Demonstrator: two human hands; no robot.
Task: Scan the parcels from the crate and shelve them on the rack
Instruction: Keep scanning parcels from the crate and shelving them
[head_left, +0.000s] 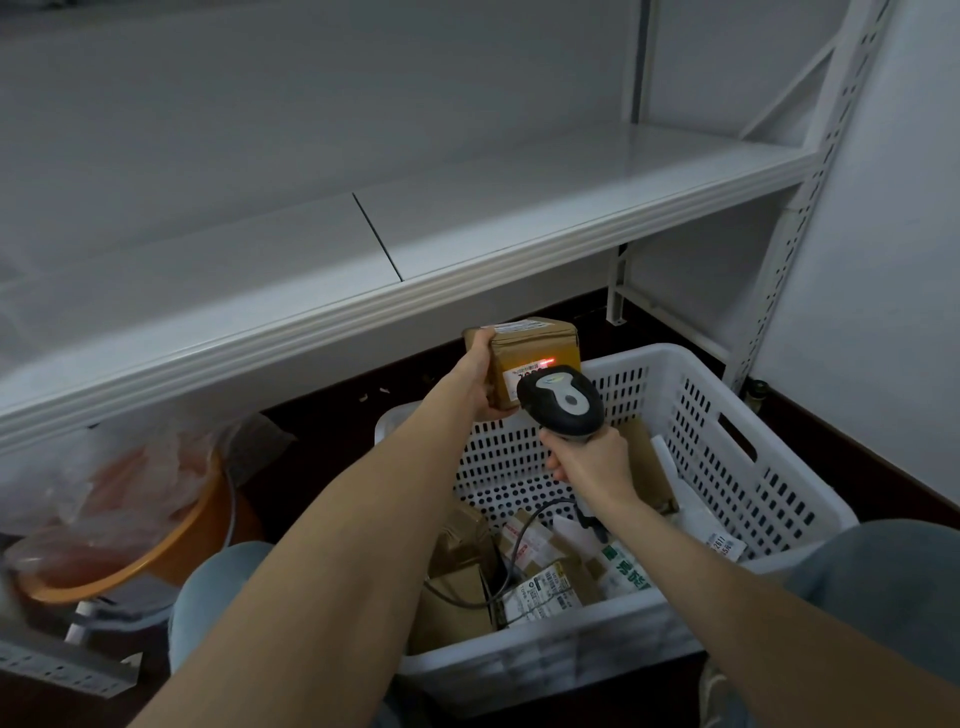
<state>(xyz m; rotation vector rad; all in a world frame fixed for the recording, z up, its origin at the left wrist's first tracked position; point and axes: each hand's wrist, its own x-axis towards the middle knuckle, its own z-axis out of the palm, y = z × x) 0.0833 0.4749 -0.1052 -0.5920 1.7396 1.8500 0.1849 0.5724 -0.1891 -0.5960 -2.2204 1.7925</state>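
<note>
Dim storeroom corner: pale wall on the right, dark floor, and a white metal rack (519, 218) running across the top of the head view, its shelf lip just above the action. On the floor sits a white perforated crate (737, 467) with a jumble of brown and white parcels (540, 587) inside. Off to the left there's an orange basin (171, 551) with a crumpled plastic bag (104, 483) over it.

The person's left hand (480, 384) is wrapped round the side of a small brown box (535, 348), holding it up over the crate's far-left corner, just under the shelf edge. The right hand (587, 462) has its fingers curled tight round the handle of a black-and-grey scanner (563, 400), whose cable (519, 551) trails down into the crate. The scanner's nose sits very near the box's white label (524, 373), with a red glow (548, 360) on the box face.

This looks like the scan step, and with that many parcels in the crate the job seems far from done. To do it well, the person should probably hold the box steady with the label square to the scanner, keep fingers off the barcode, and maybe back the scanner off a touch so the beam covers the whole code. It's also worth waiting for the read to register before lifting the box to the shelf.
</note>
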